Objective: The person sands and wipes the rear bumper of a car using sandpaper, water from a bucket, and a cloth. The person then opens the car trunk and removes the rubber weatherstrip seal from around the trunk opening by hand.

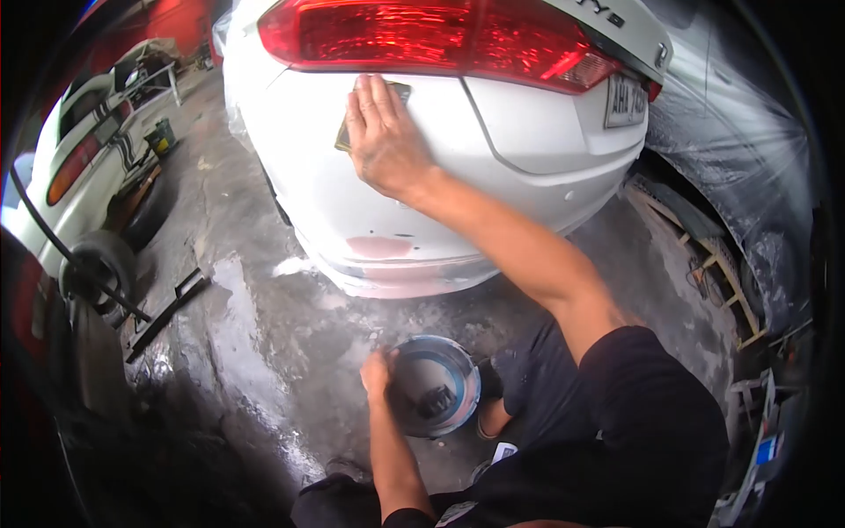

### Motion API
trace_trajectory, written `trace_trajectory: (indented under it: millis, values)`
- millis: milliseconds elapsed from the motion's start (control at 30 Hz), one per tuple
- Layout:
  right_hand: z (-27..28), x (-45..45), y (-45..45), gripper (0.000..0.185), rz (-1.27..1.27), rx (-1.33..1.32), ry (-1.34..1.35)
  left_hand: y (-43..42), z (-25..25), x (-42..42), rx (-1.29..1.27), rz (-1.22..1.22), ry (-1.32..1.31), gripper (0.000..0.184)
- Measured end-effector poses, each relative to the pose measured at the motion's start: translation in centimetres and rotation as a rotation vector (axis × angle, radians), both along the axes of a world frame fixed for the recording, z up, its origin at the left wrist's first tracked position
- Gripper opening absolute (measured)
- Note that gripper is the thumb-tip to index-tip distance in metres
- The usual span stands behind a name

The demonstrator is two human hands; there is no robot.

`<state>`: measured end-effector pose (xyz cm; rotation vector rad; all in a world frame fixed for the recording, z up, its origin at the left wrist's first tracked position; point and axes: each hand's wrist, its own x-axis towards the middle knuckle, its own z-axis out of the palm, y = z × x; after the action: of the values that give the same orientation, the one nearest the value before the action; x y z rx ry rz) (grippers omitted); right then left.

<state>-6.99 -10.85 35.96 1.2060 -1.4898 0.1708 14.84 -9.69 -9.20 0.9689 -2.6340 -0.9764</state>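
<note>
My right hand (387,145) presses flat over a dark, yellowish-edged piece of sandpaper (341,138) on the white car's rear bumper (308,176), just below the red tail light (378,40). The sheet's edges stick out on both sides of my fingers. A pinkish filler patch (380,246) shows lower on the bumper. Down on the left, my left hand (377,370) is closed on the rim of a dark round basin (471,387). The basin contains greyish water and a dark lump that I cannot make out.
Another light car (84,167) stands at the left, with tires (101,264) beside it. A black bracket-like piece (163,317) lies on the wet concrete floor (246,326). Plastic sheeting (731,132) covers something at the right, above a wooden frame (704,255).
</note>
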Motion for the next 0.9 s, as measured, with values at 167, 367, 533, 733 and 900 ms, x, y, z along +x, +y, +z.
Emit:
trace_trajectory:
  millis: [167,367,533,733,900]
  values:
    - [0.4,-3.8,9.0,0.050,0.017,-0.061,-0.111,-0.3,-0.6,0.0,-0.054,-0.007,-0.012,0.042]
    - [0.7,-0.8,2.7,0.051,-0.072,-0.001,-0.133,-0.4,-0.5,0.1,-0.112,-0.044,-0.078,0.043]
    - [0.3,-2.5,8.3,0.051,-0.075,-0.065,-0.138,0.1,1.5,-0.2,-0.095,-0.040,-0.116,0.041]
    - [-0.5,-1.2,7.5,0.054,0.049,0.084,-0.245,0.1,0.0,0.7,-0.089,-0.009,-0.014,0.039]
    - [-2.4,-3.7,12.3,0.050,0.087,0.158,-0.116,0.2,1.1,-0.2,-0.124,0.024,-0.066,0.040]
